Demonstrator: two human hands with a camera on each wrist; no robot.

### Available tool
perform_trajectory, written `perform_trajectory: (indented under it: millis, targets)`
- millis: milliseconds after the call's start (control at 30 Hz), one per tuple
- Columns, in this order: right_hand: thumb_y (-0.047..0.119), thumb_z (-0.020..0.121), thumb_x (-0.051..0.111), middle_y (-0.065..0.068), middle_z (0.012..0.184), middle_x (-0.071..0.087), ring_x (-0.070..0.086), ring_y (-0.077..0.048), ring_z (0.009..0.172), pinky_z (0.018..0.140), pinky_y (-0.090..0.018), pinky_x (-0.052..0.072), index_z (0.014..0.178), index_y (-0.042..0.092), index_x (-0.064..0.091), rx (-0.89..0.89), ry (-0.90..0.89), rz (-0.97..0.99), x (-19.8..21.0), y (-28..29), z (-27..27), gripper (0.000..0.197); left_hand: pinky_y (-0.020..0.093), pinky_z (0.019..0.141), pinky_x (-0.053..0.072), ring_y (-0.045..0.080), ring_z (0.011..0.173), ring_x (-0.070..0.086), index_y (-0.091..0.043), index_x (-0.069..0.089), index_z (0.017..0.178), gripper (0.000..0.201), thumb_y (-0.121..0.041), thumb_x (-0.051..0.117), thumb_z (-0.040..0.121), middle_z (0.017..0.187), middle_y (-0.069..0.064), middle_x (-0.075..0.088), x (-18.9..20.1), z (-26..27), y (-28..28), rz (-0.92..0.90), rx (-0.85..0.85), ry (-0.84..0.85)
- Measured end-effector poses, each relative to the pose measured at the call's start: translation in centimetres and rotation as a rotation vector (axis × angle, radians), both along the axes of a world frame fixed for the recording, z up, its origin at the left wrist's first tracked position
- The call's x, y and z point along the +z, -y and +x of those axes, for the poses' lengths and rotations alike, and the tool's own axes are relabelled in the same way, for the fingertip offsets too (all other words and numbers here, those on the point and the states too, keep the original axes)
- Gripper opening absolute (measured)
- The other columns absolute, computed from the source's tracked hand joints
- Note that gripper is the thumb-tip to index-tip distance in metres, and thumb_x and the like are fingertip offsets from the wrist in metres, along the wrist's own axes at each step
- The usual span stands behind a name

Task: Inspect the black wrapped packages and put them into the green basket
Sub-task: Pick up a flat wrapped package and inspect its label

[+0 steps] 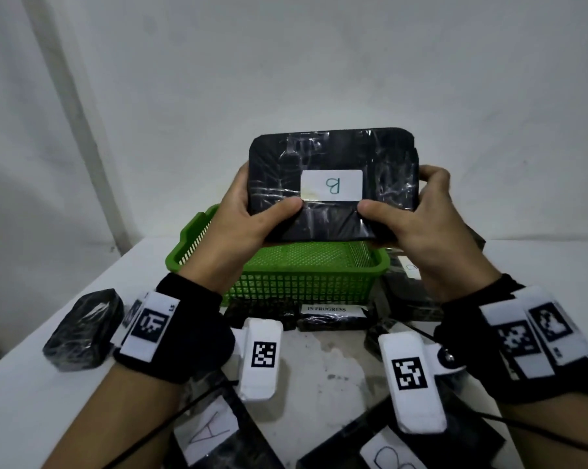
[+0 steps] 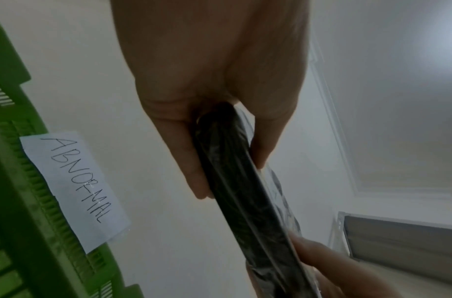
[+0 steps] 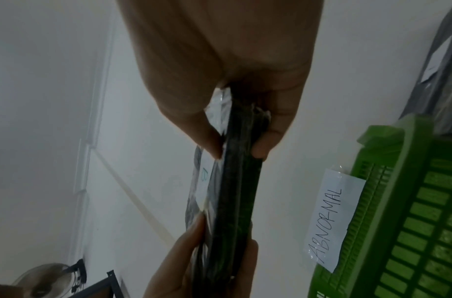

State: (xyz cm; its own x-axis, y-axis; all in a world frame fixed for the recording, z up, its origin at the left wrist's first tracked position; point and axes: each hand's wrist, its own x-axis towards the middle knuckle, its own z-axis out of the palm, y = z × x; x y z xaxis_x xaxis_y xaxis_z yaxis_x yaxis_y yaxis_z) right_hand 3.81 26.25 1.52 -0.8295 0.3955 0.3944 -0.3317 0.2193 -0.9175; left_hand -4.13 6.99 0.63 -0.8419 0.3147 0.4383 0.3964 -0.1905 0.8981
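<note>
Both hands hold one black package [image 1: 331, 184] upright above the green basket [image 1: 286, 275], its white label [image 1: 331, 185] marked "B" turned toward the head camera. The left hand [image 1: 248, 211] pinches its left end, thumb in front, fingers behind; the right hand [image 1: 418, 218] grips the right end likewise. More packages lie on the table [image 1: 21, 394], one probably marked "A" [image 1: 211, 431].
</note>
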Motion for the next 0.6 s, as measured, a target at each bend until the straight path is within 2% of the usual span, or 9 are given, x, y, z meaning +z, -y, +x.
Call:
perform_trajectory:
  millis: [100,167,233,300,367,433,500,533,600]
  targets:
    - [0.008,0.086,0.076,-0.002,0.100,0.064,0.069,-0.002,0.060,0.049,-0.025,0.056,0.124,0.018,0.028,0.001,0.011,0.021,0.1,-0.7,0.1,0.062,0.024,0.071,0.057,0.007,0.090,0.072,-0.017,0.049,0.135,0.055,-0.007,0.071,0.087,0.103,-0.005,0.073,-0.1,0.3,-0.4,0.003,0.039,-0.008]
    - [0.007,0.085,0.076,0.000,0.101,0.066,0.073,-0.006,0.070,0.058,-0.029,0.062,0.129,0.014,0.033,0.046,0.020,-0.011,0.3,-1.3,0.3,0.062,0.025,0.068,0.058,0.007,0.089,0.072,-0.018,0.050,0.136,0.049,-0.016,0.067,0.090,0.104,-0.005,0.072,0.2,0.8,-0.5,0.023,0.034,0.010]
    - [0.009,0.084,0.077,-0.003,0.107,0.069,0.076,-0.014,0.085,0.069,-0.033,0.064,0.133,0.014,0.038,0.075,0.028,-0.036,0.5,-1.9,0.5,0.063,0.034,0.066,0.060,0.012,0.094,0.072,-0.022,0.060,0.130,0.038,-0.042,0.049,0.099,0.108,-0.001,0.073,0.9,1.6,-0.3,0.064,-0.048,0.106]
    - [0.015,0.082,0.080,-0.005,0.116,0.069,0.074,-0.019,0.097,0.081,-0.039,0.063,0.132,0.015,0.046,0.044,0.024,0.000,0.5,-2.5,0.5,0.060,0.050,0.082,0.059,0.028,0.111,0.066,-0.024,0.065,0.125,0.057,-0.061,0.032,0.099,0.123,0.011,0.069,1.2,1.7,0.4,0.114,-0.187,0.218]
    - [0.020,0.075,0.083,-0.004,0.124,0.066,0.071,-0.021,0.107,0.087,-0.045,0.061,0.128,0.014,0.054,0.037,0.017,0.022,0.5,-2.6,0.5,0.060,0.056,0.090,0.053,0.034,0.117,0.060,-0.022,0.064,0.126,0.064,-0.067,0.030,0.096,0.127,0.012,0.066,1.4,1.9,0.8,0.136,-0.307,0.291]
    - [0.022,0.069,0.084,-0.005,0.127,0.063,0.070,-0.023,0.108,0.083,-0.044,0.062,0.129,0.013,0.054,0.080,0.037,-0.030,0.1,-2.6,0.3,0.068,0.061,0.090,0.053,0.034,0.120,0.063,-0.021,0.066,0.125,0.069,-0.070,0.030,0.092,0.131,0.009,0.066,1.1,2.0,0.7,0.105,-0.432,0.366]
    - [0.018,0.077,0.081,-0.006,0.129,0.062,0.070,-0.020,0.105,0.080,-0.040,0.062,0.134,0.015,0.049,0.083,0.088,-0.031,-0.4,-2.1,-0.1,0.066,0.067,0.092,0.050,0.041,0.123,0.059,-0.020,0.062,0.132,0.075,-0.073,0.031,0.089,0.138,0.016,0.060,0.9,2.3,0.4,0.055,-0.566,0.407]
    - [0.021,0.082,0.079,-0.005,0.133,0.061,0.068,-0.018,0.106,0.084,-0.040,0.061,0.138,0.017,0.045,0.042,0.121,0.050,-0.7,-1.7,-0.2,0.066,0.068,0.092,0.048,0.043,0.125,0.058,-0.020,0.060,0.135,0.075,-0.072,0.035,0.088,0.139,0.017,0.059,0.9,2.5,0.2,0.042,-0.613,0.414]
    - [0.036,0.083,0.079,-0.003,0.142,0.054,0.061,-0.019,0.118,0.096,-0.044,0.054,0.143,0.023,0.036,-0.135,0.133,0.347,-1.1,-1.2,-0.2,0.075,0.066,0.096,0.048,0.037,0.125,0.059,-0.022,0.059,0.136,0.066,-0.065,0.042,0.089,0.138,0.012,0.061,0.8,2.8,-0.5,0.008,-0.573,0.358]
